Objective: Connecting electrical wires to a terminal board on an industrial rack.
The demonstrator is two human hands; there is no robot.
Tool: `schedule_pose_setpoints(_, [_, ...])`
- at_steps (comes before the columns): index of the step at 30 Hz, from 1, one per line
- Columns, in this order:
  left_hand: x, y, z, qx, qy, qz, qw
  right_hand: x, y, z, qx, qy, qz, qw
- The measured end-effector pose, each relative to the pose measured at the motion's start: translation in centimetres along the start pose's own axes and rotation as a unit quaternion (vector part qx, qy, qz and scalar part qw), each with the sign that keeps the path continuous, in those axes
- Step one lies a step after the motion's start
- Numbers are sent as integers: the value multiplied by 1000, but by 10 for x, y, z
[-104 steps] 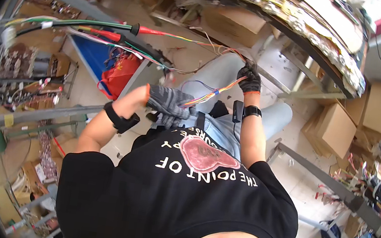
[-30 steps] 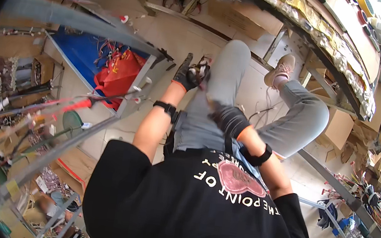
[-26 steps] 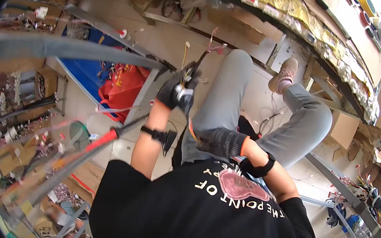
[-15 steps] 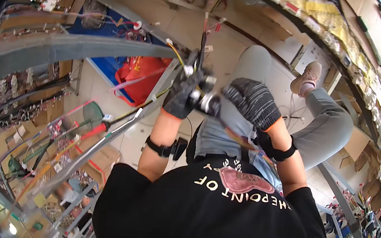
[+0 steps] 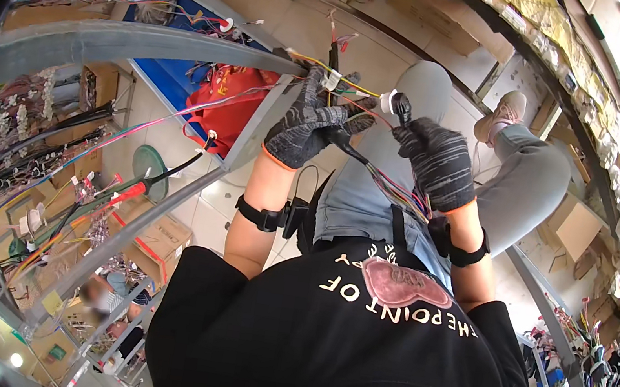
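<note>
My left hand (image 5: 301, 133), in a dark grey knitted glove, is closed around a wire harness (image 5: 359, 155) wrapped partly in black. Its loose coloured wires trail down over my lap, and a black-sleeved branch sticks up beyond the fingers. A small white connector (image 5: 331, 80) sits by those fingertips. My right hand (image 5: 439, 163), gloved alike, pinches a black part behind a white round piece (image 5: 389, 102). The yellow wire (image 5: 350, 78) runs from near the left hand to this piece; whether it joins there is hard to tell.
A grey metal frame bar (image 5: 140, 47) crosses at the left, above a blue tray (image 5: 167, 82) with a red bag (image 5: 235, 108). Long wires and cables hang along the left side. Cardboard boxes (image 5: 574, 231) stand at the right, and a rack with clear bags curves along the upper right.
My right hand has shifted slightly right and down. The white round piece has gone from between my hands, blurred, to beyond my right fingertips. My left fingers have spread a little along the harness.
</note>
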State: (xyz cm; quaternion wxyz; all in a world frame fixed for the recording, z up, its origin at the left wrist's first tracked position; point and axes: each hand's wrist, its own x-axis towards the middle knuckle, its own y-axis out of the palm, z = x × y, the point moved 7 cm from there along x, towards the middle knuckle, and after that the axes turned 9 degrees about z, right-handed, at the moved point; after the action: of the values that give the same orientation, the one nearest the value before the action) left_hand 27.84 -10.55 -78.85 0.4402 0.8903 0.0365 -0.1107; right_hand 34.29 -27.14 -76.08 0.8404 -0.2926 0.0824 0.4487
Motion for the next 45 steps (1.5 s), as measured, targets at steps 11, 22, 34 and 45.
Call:
schedule_pose_setpoints(11, [-20, -103, 95, 291, -190, -177, 921, -26, -32, -42, -290, 11, -325, 900])
schedule_pose_setpoints(22, [-45, -85, 22, 419, 280, -294, 812, -16, 72, -16, -145, -131, 24, 980])
schedule_pose_setpoints(34, [-15, 46, 5, 630, 297, -118, 708, -243, -107, -38, 530, -254, -287, 756])
schedule_pose_setpoints(45, [-20, -158, 181, -67, -424, -124, 895, -320, -85, -179, -165, 323, -303, 881])
